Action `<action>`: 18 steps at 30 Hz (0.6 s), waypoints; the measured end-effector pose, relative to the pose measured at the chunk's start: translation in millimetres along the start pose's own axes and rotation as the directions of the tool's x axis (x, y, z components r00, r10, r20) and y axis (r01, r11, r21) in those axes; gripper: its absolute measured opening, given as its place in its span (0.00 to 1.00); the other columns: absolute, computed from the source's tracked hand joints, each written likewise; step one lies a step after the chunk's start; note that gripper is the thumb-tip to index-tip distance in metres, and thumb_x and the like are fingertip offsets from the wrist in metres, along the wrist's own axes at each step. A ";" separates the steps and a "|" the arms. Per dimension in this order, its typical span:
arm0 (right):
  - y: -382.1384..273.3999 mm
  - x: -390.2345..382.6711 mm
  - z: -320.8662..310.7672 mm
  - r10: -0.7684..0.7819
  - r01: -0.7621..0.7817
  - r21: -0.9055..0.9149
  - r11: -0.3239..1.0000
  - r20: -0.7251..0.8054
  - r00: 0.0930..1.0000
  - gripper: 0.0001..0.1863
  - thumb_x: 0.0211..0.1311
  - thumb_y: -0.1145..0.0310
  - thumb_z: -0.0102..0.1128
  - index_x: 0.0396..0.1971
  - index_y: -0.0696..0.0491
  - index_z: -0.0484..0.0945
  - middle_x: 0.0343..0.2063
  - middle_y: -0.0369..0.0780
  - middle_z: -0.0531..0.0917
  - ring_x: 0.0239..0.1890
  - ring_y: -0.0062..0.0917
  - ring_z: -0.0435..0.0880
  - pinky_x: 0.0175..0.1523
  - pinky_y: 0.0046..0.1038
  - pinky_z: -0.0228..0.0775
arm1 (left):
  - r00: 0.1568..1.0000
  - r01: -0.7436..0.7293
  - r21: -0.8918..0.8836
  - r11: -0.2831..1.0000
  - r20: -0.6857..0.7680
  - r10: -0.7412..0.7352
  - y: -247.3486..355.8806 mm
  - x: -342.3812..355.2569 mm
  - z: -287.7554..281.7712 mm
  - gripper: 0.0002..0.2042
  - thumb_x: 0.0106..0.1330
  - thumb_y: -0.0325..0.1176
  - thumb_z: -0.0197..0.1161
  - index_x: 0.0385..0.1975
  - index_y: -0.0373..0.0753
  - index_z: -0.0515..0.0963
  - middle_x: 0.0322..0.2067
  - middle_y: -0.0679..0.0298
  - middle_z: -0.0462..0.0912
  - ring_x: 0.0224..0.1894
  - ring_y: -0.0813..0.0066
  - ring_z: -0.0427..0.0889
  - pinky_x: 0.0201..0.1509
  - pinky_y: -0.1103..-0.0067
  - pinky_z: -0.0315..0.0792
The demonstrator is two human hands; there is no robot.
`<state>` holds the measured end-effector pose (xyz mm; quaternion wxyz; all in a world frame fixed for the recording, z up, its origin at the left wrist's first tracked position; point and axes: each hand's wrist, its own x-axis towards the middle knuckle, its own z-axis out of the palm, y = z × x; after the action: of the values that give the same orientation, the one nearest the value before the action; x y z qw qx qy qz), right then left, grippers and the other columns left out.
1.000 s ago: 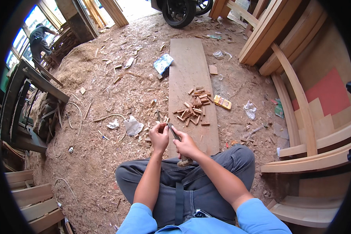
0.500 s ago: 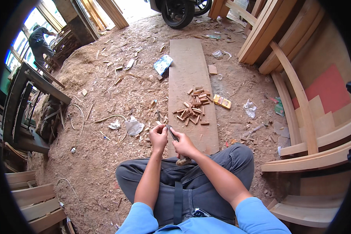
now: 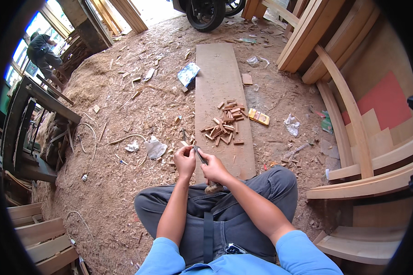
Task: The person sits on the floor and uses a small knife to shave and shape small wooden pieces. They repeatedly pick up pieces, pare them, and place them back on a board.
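Note:
My left hand (image 3: 183,161) pinches a small pale piece of wood (image 3: 184,144) in front of me. My right hand (image 3: 212,168) grips a dark flat metal blade (image 3: 198,152), perhaps a chisel or file, with its worn handle (image 3: 214,189) showing below the fist. The blade's tip meets or nearly meets the piece at my left fingertips; exact contact is unclear. Beyond my hands, a pile of short reddish-brown wooden sticks (image 3: 225,123) lies on a long brown board (image 3: 218,68) on the floor. My crossed legs are beneath my forearms.
A yellow packet (image 3: 259,117), blue packet (image 3: 188,73), white cloth (image 3: 155,149) and cord lie among shavings (image 3: 101,183). Timber (image 3: 335,55) lines the right, a black frame (image 3: 36,128) the left. A motorbike wheel (image 3: 204,16) stands ahead; a person (image 3: 43,55) bends at upper left.
The whole view has shifted slightly. My hands hold the same things with barely changed posture. The person at upper left has bent lower and moved a little leftward.

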<state>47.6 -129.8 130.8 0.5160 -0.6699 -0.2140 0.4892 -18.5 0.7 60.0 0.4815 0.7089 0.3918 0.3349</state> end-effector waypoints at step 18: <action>-1.0 7.7 -18.4 0.023 -0.012 0.166 0.986 -0.062 0.998 0.35 0.67 0.78 0.49 0.73 0.45 0.55 0.15 0.36 0.74 0.10 0.21 0.72 0.15 0.28 0.71 | 0.971 0.240 -0.156 0.958 0.050 -0.235 1.0 -5.3 4.2 0.08 0.63 0.28 0.68 0.36 0.30 0.84 0.26 0.65 0.85 0.26 0.85 0.79 0.32 0.83 0.73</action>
<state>67.3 -132.2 128.2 0.5720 -0.6418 -0.1503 0.4882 -17.2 -6.0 59.1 0.5798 0.6208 0.4380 0.2943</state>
